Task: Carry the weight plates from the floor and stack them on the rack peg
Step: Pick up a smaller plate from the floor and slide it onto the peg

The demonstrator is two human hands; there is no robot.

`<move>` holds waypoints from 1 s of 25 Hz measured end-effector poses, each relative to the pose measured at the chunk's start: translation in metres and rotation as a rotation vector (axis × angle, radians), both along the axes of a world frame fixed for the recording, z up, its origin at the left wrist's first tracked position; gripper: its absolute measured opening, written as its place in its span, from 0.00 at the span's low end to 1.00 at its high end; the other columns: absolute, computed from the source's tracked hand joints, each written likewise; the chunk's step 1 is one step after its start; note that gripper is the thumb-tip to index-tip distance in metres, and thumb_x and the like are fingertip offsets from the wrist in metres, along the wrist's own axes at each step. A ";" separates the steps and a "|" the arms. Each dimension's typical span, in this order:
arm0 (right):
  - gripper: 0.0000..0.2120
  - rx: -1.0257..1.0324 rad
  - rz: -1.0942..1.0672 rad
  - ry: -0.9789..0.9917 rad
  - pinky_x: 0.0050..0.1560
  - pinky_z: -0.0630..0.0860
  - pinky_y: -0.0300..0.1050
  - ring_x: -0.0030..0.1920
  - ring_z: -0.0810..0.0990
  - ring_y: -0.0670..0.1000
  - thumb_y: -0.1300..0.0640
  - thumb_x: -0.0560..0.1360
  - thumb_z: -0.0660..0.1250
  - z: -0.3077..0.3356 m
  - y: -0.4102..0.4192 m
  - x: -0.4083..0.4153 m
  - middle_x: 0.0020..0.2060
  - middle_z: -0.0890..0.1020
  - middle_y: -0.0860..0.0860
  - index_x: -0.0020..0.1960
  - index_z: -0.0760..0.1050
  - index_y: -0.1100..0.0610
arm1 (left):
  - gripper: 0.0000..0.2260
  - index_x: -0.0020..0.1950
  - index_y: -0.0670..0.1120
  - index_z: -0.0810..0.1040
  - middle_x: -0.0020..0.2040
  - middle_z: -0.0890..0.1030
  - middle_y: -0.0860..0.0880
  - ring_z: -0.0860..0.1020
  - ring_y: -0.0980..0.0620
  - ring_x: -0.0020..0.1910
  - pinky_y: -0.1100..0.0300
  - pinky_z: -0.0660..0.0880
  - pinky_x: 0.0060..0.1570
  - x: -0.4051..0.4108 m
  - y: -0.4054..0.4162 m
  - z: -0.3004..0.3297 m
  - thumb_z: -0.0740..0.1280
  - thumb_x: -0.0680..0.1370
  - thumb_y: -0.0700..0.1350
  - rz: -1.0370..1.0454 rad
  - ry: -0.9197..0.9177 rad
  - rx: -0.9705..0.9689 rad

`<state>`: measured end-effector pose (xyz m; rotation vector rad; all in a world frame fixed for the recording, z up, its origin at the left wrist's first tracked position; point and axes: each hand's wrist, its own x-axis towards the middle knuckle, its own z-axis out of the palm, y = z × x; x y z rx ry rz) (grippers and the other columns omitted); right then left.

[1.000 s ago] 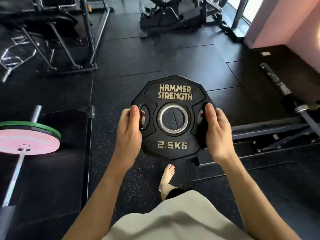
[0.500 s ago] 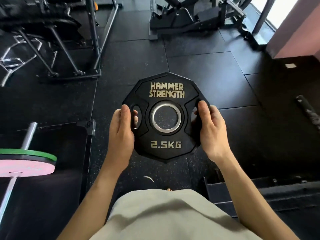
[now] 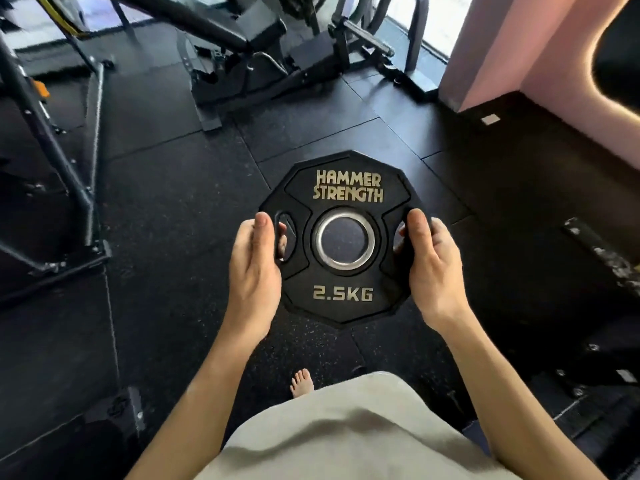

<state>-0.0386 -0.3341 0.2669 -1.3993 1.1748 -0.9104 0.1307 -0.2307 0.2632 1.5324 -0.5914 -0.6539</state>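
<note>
I hold a black 2.5 kg weight plate [image 3: 346,296] flat in front of me above the floor, its gold lettering facing up and a steel ring around its centre hole. My left hand [image 3: 254,271] grips its left edge, thumb on top, fingers showing through the left handle slot. My right hand [image 3: 433,268] grips the right edge the same way. No rack peg is in view.
Black rubber floor tiles [image 3: 180,209] lie below. A dark machine frame [image 3: 55,161] stands at the left, a bench machine [image 3: 249,53] at the back, a pink wall [image 3: 512,46] at the top right, and dark equipment [image 3: 602,258] at the right. My bare foot [image 3: 302,382] shows below the plate.
I have walked forward with the plate held in both hands. The pink and green barbell plate at the left has left the view, and the bench machine and pink wall are closer.
</note>
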 end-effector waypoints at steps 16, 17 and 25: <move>0.18 0.004 -0.422 -0.027 0.32 0.71 0.30 0.29 0.75 0.36 0.43 0.81 0.57 0.009 -0.400 0.068 0.26 0.78 0.42 0.44 0.73 0.56 | 0.21 0.48 0.45 0.74 0.44 0.75 0.47 0.73 0.51 0.44 0.47 0.73 0.50 0.098 -0.483 0.008 0.56 0.79 0.63 -0.448 -0.003 -0.022; 0.18 0.002 -0.445 -0.028 0.32 0.71 0.30 0.29 0.75 0.36 0.43 0.81 0.57 0.009 -0.422 0.067 0.26 0.78 0.42 0.44 0.73 0.56 | 0.20 0.48 0.45 0.73 0.43 0.74 0.47 0.72 0.51 0.42 0.50 0.72 0.48 0.098 -0.509 0.009 0.56 0.80 0.61 -0.475 0.004 -0.034; 0.17 -0.002 -0.647 -0.023 0.31 0.70 0.28 0.29 0.75 0.35 0.44 0.81 0.57 0.002 -0.631 0.061 0.30 0.76 0.45 0.43 0.73 0.56 | 0.18 0.45 0.45 0.72 0.39 0.73 0.48 0.72 0.52 0.39 0.59 0.73 0.38 0.091 -0.761 -0.003 0.58 0.78 0.60 -0.678 0.064 -0.083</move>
